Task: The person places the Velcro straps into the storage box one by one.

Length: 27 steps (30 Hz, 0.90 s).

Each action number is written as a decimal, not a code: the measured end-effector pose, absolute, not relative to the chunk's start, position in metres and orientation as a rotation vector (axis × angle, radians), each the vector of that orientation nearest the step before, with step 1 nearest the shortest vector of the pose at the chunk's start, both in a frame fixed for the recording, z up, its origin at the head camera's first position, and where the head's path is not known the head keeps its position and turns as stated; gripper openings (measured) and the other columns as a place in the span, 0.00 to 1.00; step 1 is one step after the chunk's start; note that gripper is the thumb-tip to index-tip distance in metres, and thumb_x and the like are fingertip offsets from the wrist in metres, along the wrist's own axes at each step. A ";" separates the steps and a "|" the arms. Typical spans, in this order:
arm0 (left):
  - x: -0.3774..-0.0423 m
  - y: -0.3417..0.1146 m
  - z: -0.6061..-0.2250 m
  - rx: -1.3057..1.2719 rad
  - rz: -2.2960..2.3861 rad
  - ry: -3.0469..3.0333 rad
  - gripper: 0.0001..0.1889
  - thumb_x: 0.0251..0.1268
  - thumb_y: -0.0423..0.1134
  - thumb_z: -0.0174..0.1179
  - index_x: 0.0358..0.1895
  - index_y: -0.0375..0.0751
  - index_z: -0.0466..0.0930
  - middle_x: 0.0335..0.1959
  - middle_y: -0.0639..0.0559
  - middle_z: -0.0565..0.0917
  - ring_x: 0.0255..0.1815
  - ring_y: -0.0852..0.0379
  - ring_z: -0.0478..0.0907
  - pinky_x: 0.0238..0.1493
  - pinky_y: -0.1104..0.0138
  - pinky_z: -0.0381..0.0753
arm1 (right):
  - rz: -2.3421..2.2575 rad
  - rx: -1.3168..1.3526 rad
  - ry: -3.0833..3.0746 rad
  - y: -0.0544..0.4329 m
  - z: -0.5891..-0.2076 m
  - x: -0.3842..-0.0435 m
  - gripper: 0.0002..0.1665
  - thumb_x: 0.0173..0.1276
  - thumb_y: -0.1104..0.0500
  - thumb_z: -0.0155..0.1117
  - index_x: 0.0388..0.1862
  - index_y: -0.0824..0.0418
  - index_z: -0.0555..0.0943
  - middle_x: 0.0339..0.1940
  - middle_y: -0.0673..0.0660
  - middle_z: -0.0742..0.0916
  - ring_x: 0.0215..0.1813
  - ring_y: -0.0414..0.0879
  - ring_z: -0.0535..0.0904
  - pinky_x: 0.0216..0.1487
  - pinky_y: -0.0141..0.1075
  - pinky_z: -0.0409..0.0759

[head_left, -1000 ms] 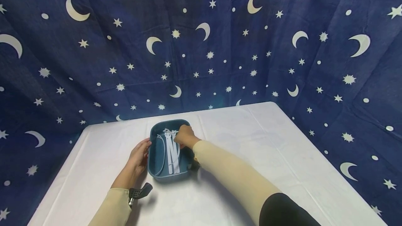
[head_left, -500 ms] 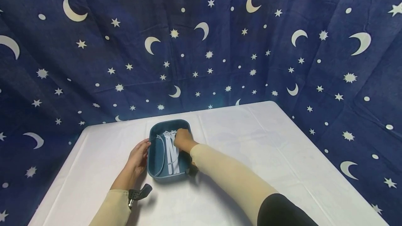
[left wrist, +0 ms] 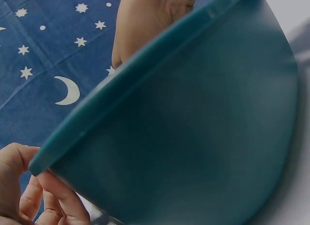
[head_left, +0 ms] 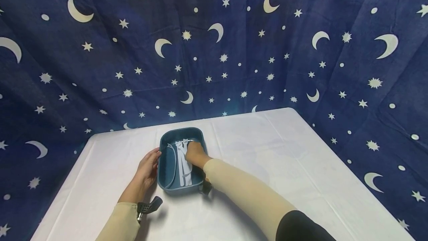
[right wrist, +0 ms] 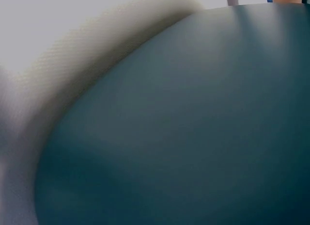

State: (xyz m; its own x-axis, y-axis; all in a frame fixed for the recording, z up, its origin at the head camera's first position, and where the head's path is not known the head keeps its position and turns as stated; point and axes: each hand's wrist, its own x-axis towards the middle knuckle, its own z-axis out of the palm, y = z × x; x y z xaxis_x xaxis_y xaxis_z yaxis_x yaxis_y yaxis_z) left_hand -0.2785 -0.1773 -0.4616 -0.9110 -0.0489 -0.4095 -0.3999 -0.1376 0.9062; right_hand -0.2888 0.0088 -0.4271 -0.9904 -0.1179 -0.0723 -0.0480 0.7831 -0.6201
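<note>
A dark teal rectangular tub (head_left: 180, 190) with rounded corners stands on the white table. In it lie several long, flat white strips (head_left: 182, 164) with wider far ends, and a thin curved strip (head_left: 174, 166) lies along its left side. My left hand (head_left: 147, 167) pinches the tub's left rim, thumb above and fingers below, as the left wrist view shows. My right hand (head_left: 196, 154) reaches down into the tub's right half beside the white strips; its fingers are hidden. In the right wrist view the tub's outer wall (right wrist: 184, 118) fills most of the picture.
A white cloth covers the table (head_left: 267, 151), which extends to the right of the tub. Behind and at the right hangs a dark blue curtain (head_left: 214, 47) with moons and stars. A black wrist mount (head_left: 149, 206) sits at my left wrist.
My right hand has moved toward me and lower inside the tub, uncovering more of the strips' far ends. The left hand and the tub have hardly moved.
</note>
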 end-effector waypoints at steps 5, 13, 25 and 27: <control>-0.277 -0.178 -0.460 -0.509 2.142 1.892 0.29 0.73 0.44 0.49 0.74 0.46 0.58 0.76 0.44 0.60 0.68 0.53 0.62 0.44 0.79 0.76 | -0.964 -0.127 2.886 0.007 -0.425 -0.286 0.02 0.56 0.72 0.61 0.26 0.68 0.77 0.20 0.57 0.77 0.23 0.47 0.76 0.19 0.32 0.72; -0.277 -0.180 -0.462 -0.524 2.152 1.872 0.29 0.73 0.44 0.49 0.74 0.47 0.58 0.75 0.44 0.61 0.65 0.54 0.65 0.43 0.78 0.78 | -1.003 -0.120 2.850 0.005 -0.432 -0.287 0.06 0.58 0.72 0.61 0.25 0.66 0.75 0.20 0.56 0.76 0.22 0.46 0.76 0.19 0.31 0.73; -0.277 -0.183 -0.462 -0.526 2.166 1.882 0.27 0.73 0.44 0.50 0.73 0.45 0.60 0.70 0.45 0.64 0.53 0.62 0.72 0.44 0.77 0.79 | -0.851 -0.151 2.934 -0.001 -0.439 -0.290 0.05 0.52 0.72 0.63 0.25 0.66 0.77 0.23 0.59 0.81 0.25 0.47 0.78 0.23 0.33 0.78; -0.276 -0.184 -0.462 -0.524 2.163 1.886 0.28 0.73 0.44 0.50 0.73 0.45 0.60 0.71 0.45 0.64 0.56 0.60 0.71 0.44 0.77 0.79 | -0.856 -0.151 2.938 -0.002 -0.439 -0.290 0.04 0.52 0.72 0.63 0.25 0.67 0.77 0.23 0.59 0.81 0.25 0.47 0.79 0.23 0.33 0.78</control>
State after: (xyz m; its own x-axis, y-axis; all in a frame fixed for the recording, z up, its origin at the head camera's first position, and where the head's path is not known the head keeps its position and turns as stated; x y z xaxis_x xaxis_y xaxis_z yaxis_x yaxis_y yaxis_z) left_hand -0.2764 -0.1837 -0.4620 -0.9112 -0.0647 -0.4069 -0.3943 -0.1493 0.9068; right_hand -0.2898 -0.0021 -0.4389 -0.9921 -0.1161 -0.0468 -0.0728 0.8394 -0.5386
